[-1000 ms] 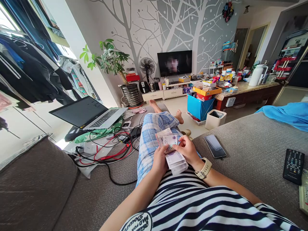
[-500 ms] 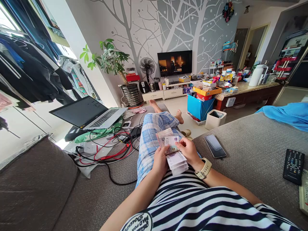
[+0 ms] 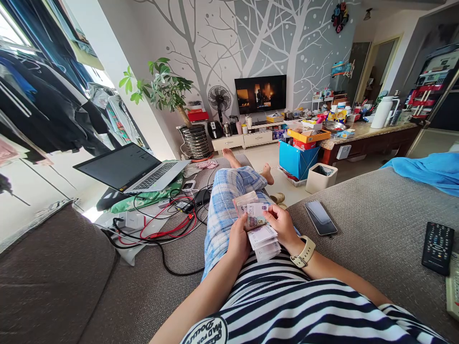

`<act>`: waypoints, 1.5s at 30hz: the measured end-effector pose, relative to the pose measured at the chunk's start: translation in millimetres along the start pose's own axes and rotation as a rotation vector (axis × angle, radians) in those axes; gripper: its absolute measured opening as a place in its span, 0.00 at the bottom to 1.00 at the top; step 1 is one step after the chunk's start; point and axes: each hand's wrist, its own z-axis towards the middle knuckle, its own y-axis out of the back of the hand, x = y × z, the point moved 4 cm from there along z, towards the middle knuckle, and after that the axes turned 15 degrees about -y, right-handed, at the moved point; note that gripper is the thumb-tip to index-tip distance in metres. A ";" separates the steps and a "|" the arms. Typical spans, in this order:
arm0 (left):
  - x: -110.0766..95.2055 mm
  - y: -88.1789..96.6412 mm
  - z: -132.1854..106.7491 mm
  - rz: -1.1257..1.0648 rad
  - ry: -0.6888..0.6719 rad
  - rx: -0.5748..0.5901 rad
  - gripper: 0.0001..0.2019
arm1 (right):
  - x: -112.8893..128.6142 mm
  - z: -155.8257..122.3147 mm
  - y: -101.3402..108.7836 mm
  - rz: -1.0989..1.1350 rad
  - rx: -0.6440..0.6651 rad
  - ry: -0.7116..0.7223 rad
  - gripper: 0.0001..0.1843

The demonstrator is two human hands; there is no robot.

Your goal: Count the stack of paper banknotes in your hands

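Observation:
A fanned bundle of banknotes [image 3: 257, 220] is held over my lap, some showing a printed 5. My left hand [image 3: 239, 235] is closed round the bundle's left side, thumb on top. With thumb and fingers, my right hand [image 3: 281, 222] pinches the right edge of a top note near its purple mark. Several more notes [image 3: 264, 241] fold down towards my striped shirt, below the fingers. Fingers under the bundle are hidden. A pale watch [image 3: 304, 252] is on my right wrist. Beneath the hands are my blue checked trousers [image 3: 222, 205].
On the sofa, a phone [image 3: 320, 218] and a remote control [image 3: 437, 247] lie to my right. An open laptop [image 3: 143, 169] and tangled cables [image 3: 168, 229] are at the left. Beyond my feet stand a blue box [image 3: 298, 158] and a bin [image 3: 321, 178].
The top note under my right thumb has shifted slightly and lies at a different angle. Both hands stay nearly in place, still gripping the notes. The television picture has changed.

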 end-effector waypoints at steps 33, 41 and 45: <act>-3.0 -1.9 0.1 0.030 -0.048 0.051 0.13 | 5.0 -4.5 -3.1 0.119 0.102 -0.002 0.14; 0.6 2.4 2.8 0.023 -0.041 0.040 0.12 | 3.8 -2.9 -1.7 0.102 0.083 0.001 0.17; 3.1 2.8 4.5 0.003 -0.012 0.054 0.13 | 1.2 -1.4 -3.0 0.150 0.091 -0.013 0.14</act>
